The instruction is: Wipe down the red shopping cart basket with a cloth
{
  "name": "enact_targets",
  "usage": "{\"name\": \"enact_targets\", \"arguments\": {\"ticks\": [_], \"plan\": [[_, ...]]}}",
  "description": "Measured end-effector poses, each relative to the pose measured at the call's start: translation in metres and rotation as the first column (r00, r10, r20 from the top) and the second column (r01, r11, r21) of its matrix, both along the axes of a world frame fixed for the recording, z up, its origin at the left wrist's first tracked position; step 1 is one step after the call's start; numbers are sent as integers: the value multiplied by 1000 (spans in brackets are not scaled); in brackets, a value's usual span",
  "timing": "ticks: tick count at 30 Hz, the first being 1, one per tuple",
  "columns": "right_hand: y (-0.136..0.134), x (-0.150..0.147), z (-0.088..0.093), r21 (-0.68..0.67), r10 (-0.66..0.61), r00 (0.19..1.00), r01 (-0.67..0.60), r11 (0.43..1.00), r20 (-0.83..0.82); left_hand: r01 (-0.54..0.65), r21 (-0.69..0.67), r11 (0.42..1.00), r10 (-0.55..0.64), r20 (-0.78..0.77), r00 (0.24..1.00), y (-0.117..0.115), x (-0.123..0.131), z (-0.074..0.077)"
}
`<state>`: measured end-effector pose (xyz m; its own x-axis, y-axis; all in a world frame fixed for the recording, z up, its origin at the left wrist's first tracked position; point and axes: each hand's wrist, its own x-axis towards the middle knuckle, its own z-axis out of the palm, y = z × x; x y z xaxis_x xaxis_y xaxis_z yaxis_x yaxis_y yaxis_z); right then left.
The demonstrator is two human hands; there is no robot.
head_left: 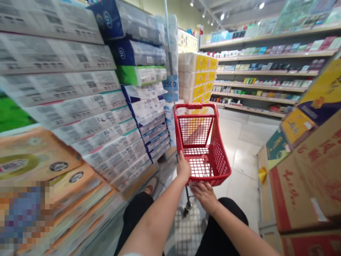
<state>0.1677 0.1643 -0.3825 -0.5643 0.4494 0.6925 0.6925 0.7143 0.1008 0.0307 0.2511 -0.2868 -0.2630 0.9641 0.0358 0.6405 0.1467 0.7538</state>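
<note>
A red plastic shopping cart [225, 156] with a grid-walled basket stands in the aisle in front of me, and nothing lies in the basket. My left hand [183, 168] grips the near left side of the basket; some of its fingers are hidden. Lower and to the right, my right hand [204, 195] has its fingers closed over the bottom edge of the near end. A thin metal pole [169, 57] rises at the cart's left side. Below the basket a dark caster wheel [188, 208] touches the floor.
Tall stacks of wrapped tissue packs [106, 117] line the left, with orange packs [80, 192] nearer me. Yellow-and-white packs [198, 76] stand beyond the cart. Cardboard boxes [301, 192] border the right. Shelves of small goods [266, 73] span the back; pale tiled floor [243, 170] lies between.
</note>
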Motion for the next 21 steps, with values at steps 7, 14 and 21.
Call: {"name": "enact_targets", "arguments": {"ticks": [7, 14, 21], "plan": [[27, 27, 26, -54, -14, 1000, 14, 998, -1, 42, 40, 998, -42, -10, 999, 40, 18, 6], [42, 52, 6, -61, -45, 995, 50, 997, 87, 18, 53, 998, -17, -9, 1000, 62, 28, 2], [51, 34, 36, -14, -147, 983, 147, 989, -111, 42, 51, 998, -38, -82, 996, 81, 38, -2]]}}
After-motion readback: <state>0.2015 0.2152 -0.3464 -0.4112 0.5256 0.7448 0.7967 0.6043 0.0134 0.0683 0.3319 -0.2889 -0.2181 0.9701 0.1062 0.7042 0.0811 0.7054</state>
